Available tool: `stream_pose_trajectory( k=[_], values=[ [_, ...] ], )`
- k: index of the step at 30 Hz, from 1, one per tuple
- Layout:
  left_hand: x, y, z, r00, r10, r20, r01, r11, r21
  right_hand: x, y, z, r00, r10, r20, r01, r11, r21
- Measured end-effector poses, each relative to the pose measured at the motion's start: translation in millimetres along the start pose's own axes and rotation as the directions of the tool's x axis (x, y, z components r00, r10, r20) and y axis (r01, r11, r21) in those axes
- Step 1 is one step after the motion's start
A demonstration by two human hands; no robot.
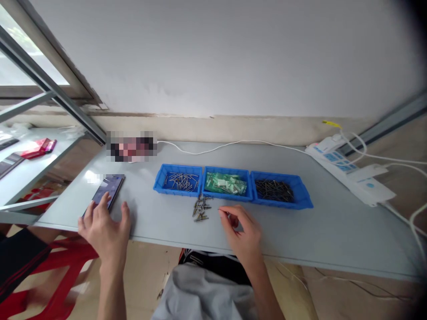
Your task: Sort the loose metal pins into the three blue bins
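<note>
My left hand (105,226) is spread over a dark smartphone (108,193) lying on the table, with fingertips at its screen. My right hand (242,231) is closed in a pinch above the table; whatever lies between thumb and forefinger is too small to make out. Just left of it is a small loose pile of metal screws (201,209). Behind the pile, three blue bins stand in a row. The left bin (160,189) holds silver screws or nails, the middle bin (227,195) green and whitish small pieces, and the right bin (302,191) dark screws.
A white power strip (350,171) with plugs and cables lies at the right. A white cord (213,150) runs along the wall to a blurred-out item (131,149). Metal frame posts flank the grey table (160,226). A red stool (63,271) and another person's leg are at lower left.
</note>
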State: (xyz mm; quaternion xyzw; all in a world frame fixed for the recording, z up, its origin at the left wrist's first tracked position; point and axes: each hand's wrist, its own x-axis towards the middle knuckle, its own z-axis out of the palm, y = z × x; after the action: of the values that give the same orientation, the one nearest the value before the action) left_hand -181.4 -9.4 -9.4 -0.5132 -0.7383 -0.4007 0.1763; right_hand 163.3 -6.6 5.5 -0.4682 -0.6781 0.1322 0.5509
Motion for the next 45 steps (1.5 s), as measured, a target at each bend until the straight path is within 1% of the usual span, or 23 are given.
stream_pose_trajectory(
  k=[2,4,5,7,8,9,10,11,13,15,17,19,21,23,26,30,32,34,38,42,45],
  values=[
    [-0.3,10.9,-1.6,0.998,0.009,-0.055,-0.010,1.000,-0.017,-1.0,0.6,0.4,1.000,0.014,0.007,-0.014,1.000,-0.002],
    [-3.0,29.1,-3.8,0.997,0.045,-0.069,-0.049,0.997,-0.067,-2.4,1.5,0.9,0.999,0.028,0.016,-0.028,1.000,-0.001],
    [-5.8,40.7,-4.8,0.997,0.065,-0.051,-0.070,0.992,-0.109,-3.0,1.9,1.2,0.999,0.030,0.023,-0.030,1.000,0.001],
    [-14.4,67.2,-5.2,0.994,0.096,0.049,-0.083,0.970,-0.230,-3.3,1.7,1.4,0.999,0.026,0.034,-0.027,1.000,0.010],
    [-19.8,81.1,-4.4,0.984,0.141,0.109,-0.101,0.946,-0.308,-3.0,1.0,1.2,0.999,0.021,0.042,-0.021,1.000,0.015],
    [-25.6,94.8,-2.7,0.967,0.196,0.164,-0.118,0.912,-0.394,-2.5,-0.1,0.8,0.999,0.016,0.050,-0.017,1.000,0.020],
    [-31.4,108.0,-0.3,0.941,0.261,0.217,-0.134,0.872,-0.471,-1.7,-1.5,0.2,0.998,0.013,0.055,-0.015,1.000,0.024],
    [-36.9,120.2,2.9,0.903,0.343,0.259,-0.159,0.827,-0.539,-0.9,-3.1,-0.5,0.998,0.014,0.060,-0.016,1.000,0.025],
    [-46.2,140.9,10.2,0.831,0.446,0.333,-0.154,0.760,-0.631,0.5,-6.1,-2.0,0.998,0.018,0.058,-0.019,1.000,0.023],
    [-52.6,156.1,17.2,0.778,0.518,0.356,-0.146,0.700,-0.699,1.0,-7.9,-3.2,0.999,0.018,0.050,-0.019,1.000,0.019],
    [-56.2,166.0,21.8,0.741,0.564,0.363,-0.134,0.655,-0.744,0.3,-8.1,-3.7,0.999,0.013,0.046,-0.014,1.000,0.019],
    [-57.7,171.9,23.6,0.717,0.576,0.392,-0.088,0.633,-0.769,-1.1,-7.3,-3.8,0.999,0.013,0.044,-0.014,0.999,0.029],
    [-58.2,175.2,23.1,0.704,0.558,0.439,-0.008,0.624,-0.781,-2.2,-6.4,-3.7,0.999,0.015,0.044,-0.017,0.999,0.048],
    [-58.4,176.9,21.9,0.707,0.525,0.474,0.078,0.609,-0.790,-2.5,-6.2,-3.6,0.999,0.010,0.043,-0.013,0.998,0.067],
    [-58.6,177.8,20.3,0.721,0.491,0.489,0.159,0.569,-0.807,-1.8,-7.3,-4.0,0.999,0.000,0.044,-0.004,0.997,0.080],
    [-56.7,176.4,17.9,0.708,0.490,0.509,0.242,0.508,-0.826,-1.7,-10.0,-5.4,0.998,-0.016,0.068,0.010,0.995,0.101],
    [-55.4,174.8,16.8,0.724,0.471,0.505,0.263,0.487,-0.832,-2.1,-10.9,-5.8,0.997,-0.014,0.082,0.005,0.994,0.107],
    [-54.6,173.1,16.3,0.745,0.444,0.498,0.267,0.485,-0.832,-2.6,-11.2,-5.8,0.996,-0.012,0.093,0.002,0.994,0.109],
    [-55.9,171.0,17.1,0.756,0.425,0.498,0.260,0.503,-0.824,-4.0,-9.7,-5.1,0.994,-0.015,0.107,0.006,0.997,0.080],
    [-59.0,169.5,18.7,0.788,0.371,0.492,0.255,0.531,-0.808,-4.2,-6.8,-4.2,0.994,-0.017,0.104,0.013,0.999,0.036],
    [-60.3,168.0,19.5,0.783,0.352,0.513,0.272,0.548,-0.791,-3.1,-5.7,-3.4,0.993,-0.029,0.115,0.026,0.999,0.028]
  ],
)
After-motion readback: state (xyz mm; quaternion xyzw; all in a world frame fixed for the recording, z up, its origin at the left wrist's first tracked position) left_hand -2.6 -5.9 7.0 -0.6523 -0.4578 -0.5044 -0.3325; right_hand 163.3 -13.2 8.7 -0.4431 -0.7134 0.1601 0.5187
